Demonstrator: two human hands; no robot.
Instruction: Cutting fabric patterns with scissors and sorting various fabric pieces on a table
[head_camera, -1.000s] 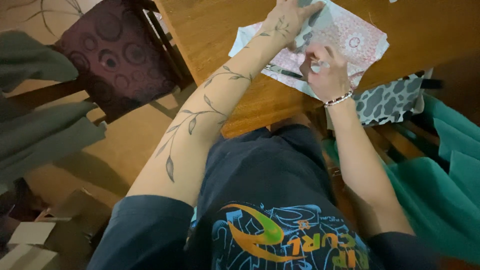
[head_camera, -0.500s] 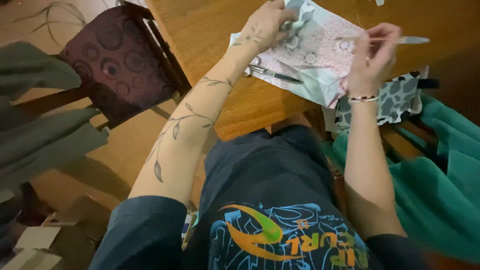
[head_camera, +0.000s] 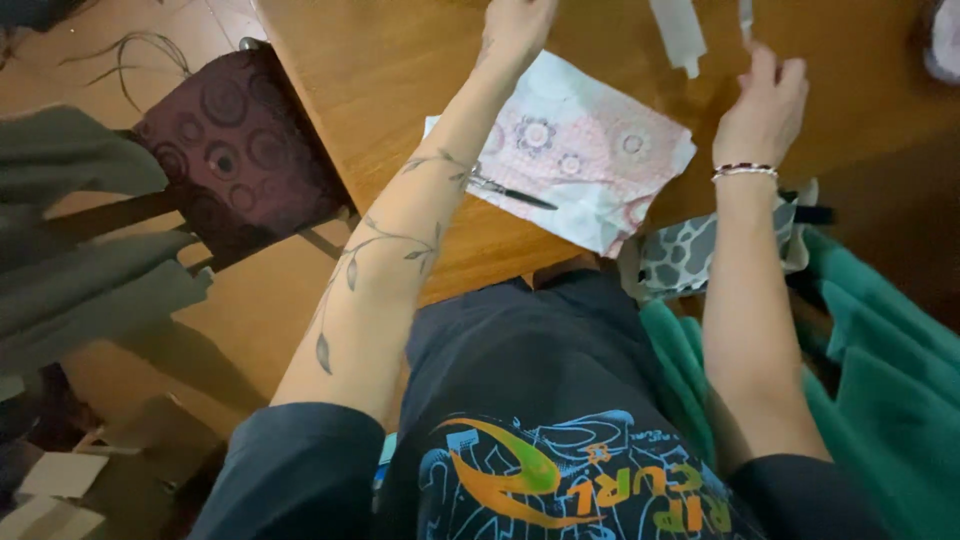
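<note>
- Two bare arms reached forward over a wooden table (head_camera: 400, 80), seen from above the person's chest.
- The left hand (head_camera: 515, 25) lay at the top edge of the view, past the far end of a patterned sheet (head_camera: 580, 160); its fingers were cut off by the frame, so I could not tell whether it grasped anything or lay slack.
- The left forearm, marked with a leafy vine drawing, crossed over the near left corner of the sheet.
- The right hand (head_camera: 762, 105) was raised above the table to the right of the sheet, fingers drawn together around a thin pale stick-like tool (head_camera: 746, 20) that rose from its fingertips to the top edge.
- A beaded bracelet (head_camera: 745, 171) circled the right wrist.
- The patterned sheet, pink and white with round flower shapes, lay flat and slightly rumpled on the table between the two arms, its near corner close to the table's edge.
- A dark slim pen-like tool (head_camera: 510, 191) rested on the sheet's near left part, just beside the left forearm.
- A white oblong piece (head_camera: 680, 35) lay on the table beyond the sheet, left of the right hand.
- A spotted grey-and-white cloth (head_camera: 690, 255) hung at the table's near edge under the right forearm, with green fabric (head_camera: 880, 350) to its right.
- A chair with a dark red circle-patterned seat (head_camera: 235, 150) stood to the left of the table.
</note>
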